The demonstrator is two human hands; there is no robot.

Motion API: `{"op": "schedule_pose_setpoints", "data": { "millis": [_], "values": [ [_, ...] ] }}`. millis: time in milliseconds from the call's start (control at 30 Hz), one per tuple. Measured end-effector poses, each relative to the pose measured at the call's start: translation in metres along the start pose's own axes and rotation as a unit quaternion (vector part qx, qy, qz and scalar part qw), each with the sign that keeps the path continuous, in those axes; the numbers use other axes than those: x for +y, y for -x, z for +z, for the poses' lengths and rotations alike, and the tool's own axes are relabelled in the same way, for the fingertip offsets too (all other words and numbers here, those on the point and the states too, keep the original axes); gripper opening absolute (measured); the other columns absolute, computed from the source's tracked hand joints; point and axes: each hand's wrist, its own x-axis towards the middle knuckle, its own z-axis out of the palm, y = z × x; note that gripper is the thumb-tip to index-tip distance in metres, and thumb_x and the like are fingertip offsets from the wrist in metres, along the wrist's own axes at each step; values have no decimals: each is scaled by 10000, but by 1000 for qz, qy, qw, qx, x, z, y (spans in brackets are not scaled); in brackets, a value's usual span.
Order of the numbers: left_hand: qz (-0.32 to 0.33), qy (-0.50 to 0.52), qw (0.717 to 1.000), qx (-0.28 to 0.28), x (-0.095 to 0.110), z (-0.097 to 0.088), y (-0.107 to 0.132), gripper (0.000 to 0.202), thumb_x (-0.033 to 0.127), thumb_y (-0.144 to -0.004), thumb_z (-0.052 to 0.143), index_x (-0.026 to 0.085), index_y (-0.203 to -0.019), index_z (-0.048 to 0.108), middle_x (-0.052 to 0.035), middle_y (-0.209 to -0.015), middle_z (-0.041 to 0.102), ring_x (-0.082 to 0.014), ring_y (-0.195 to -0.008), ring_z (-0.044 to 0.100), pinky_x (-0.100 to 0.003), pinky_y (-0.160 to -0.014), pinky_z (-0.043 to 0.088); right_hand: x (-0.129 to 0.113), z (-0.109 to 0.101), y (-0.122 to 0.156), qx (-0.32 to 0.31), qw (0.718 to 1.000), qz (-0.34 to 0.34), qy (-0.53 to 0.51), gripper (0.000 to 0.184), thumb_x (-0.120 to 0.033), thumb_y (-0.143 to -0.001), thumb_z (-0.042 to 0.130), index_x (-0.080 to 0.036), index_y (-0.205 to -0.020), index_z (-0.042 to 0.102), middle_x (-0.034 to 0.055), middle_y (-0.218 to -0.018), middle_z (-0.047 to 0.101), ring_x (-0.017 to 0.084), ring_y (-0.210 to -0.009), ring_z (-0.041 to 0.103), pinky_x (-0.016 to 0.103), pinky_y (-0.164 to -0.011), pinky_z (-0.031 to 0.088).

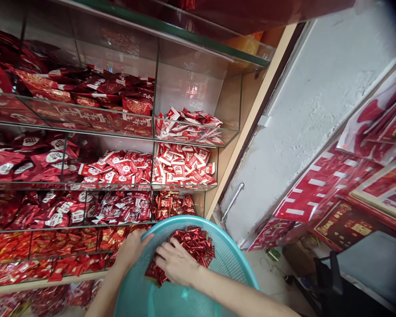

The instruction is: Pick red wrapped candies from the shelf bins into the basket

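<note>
A teal plastic basket (232, 259) sits low in the middle of the head view, holding a heap of small red foil-wrapped sweets (194, 244). My left hand (132, 248) grips the basket's left rim, fingers curled over the edge. My right hand (175, 263) lies inside the basket on the sweets, its fingers bent down into the heap; what they hold is hidden.
Glass shelves (191, 132) on the left are divided into bins full of red and white wrapped sweets. A wooden shelf side (251, 119) and a white wall (310, 101) stand to the right. Red packaged decorations (350, 189) lean at far right above a dark chair (336, 281).
</note>
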Motion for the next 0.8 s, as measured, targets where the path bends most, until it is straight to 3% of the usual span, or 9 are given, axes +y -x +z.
{"op": "schedule_pose_setpoints", "data": {
  "millis": [100,167,333,533,800],
  "values": [
    [1,-2,1000,-5,1,-1,1,392,509,-851,370,192,-830,600,-62,-780,677,-184,-745,627,-229,-658,410,-12,3,1,3,995,-92,-24,280,-362,-851,461,-186,-1059,526,49,-1132,533,187,-1073,429,388,-1014,279],
    [-1,-8,1000,-7,2,-2,1,382,495,-855,372,192,-824,601,-59,-782,676,-181,-747,626,-227,-661,411,-18,13,2,16,993,-117,-6,315,-390,-877,426,-186,-1102,506,49,-1218,494,191,-1146,388,399,-1039,257],
    [-5,-11,1000,-7,2,0,1,367,474,-860,378,183,-832,600,-68,-801,674,-186,-760,626,-235,-663,410,-23,42,2,53,994,-73,58,229,-201,-929,340,-188,-1043,538,49,-1181,517,208,-1189,370,426,-1034,274],
    [-12,-15,1000,-4,0,2,-1,396,504,-852,373,188,-874,611,-66,-822,677,-187,-779,623,-240,-683,414,-18,55,-6,56,997,-8,55,221,-188,-919,360,-151,-1014,557,101,-1199,510,251,-1207,360,487,-1027,285],
    [0,-25,1000,-5,1,0,-1,389,482,-859,364,185,-871,615,-77,-835,678,-191,-779,622,-244,-674,417,-21,52,-7,44,998,27,23,448,-469,-886,401,-123,-1152,502,134,-1259,482,264,-1265,284,507,-1066,222]
  ]
}}
